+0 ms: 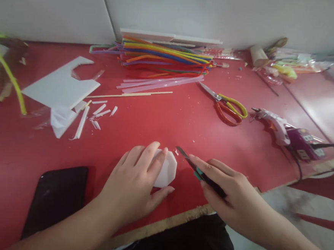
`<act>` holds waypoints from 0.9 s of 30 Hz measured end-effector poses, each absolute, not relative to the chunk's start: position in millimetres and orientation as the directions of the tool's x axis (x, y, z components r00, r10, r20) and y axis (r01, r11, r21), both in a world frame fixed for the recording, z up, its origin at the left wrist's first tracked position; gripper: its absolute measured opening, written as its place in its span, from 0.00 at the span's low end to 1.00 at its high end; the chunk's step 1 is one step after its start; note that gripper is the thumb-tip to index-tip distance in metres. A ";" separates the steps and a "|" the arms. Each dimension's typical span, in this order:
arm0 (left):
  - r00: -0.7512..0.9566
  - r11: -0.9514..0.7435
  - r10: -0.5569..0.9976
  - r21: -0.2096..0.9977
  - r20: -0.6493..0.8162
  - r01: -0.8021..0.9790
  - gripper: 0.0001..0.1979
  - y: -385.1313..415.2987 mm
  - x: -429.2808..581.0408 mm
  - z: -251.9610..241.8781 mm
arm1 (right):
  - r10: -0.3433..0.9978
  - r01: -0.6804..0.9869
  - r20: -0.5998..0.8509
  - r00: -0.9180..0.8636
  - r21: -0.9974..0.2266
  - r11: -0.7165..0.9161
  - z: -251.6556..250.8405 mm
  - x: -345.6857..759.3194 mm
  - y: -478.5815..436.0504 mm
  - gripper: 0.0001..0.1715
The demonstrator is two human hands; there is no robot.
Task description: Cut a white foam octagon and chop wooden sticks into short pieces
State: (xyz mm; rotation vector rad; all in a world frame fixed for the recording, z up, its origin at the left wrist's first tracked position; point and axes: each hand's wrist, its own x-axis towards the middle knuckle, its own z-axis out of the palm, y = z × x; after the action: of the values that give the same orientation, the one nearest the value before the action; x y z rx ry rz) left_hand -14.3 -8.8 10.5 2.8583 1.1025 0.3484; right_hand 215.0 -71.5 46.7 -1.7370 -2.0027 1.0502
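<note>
My left hand (140, 172) grips a small white many-sided foam board piece (168, 170) against the red table, fingers over its far side and thumb along its near edge. In my right hand (225, 186) is a box cutter (200, 174) with a dark body and a green slider. Its blade is out and points up and left, just right of the foam piece and apart from it. A tiny white shaving (177, 152) lies near the blade tip. Part of the foam piece is hidden under my left fingers.
A black phone (57, 197) lies at the left. White foam board (61, 81), offcuts (99, 110) and thin sticks (134, 95) lie beyond. Pipe cleaners (166, 58) are bundled at the back. Scissors (228, 106) and a glue gun (272, 124) with a cord lie right.
</note>
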 end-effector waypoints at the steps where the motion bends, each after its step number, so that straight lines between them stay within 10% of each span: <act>1: 0.708 -0.731 0.681 0.122 0.188 0.671 0.31 -9.7 -14.2 10.8 | 0.941 0.734 -0.240 -0.237 -0.679 0.011 46.1 213.5 -71.2 0.34; 27: 0.757 -0.829 0.557 0.181 0.341 0.529 0.18 -8.2 -9.5 6.0 | 0.902 0.794 -0.296 -0.315 -0.603 0.079 37.8 204.0 -52.5 0.35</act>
State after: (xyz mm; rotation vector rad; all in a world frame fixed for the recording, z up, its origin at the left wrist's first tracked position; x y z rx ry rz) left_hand -9.5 -8.2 6.0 2.8757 0.8905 0.5945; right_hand 204.0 -52.5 37.8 -1.7386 -2.1896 1.0545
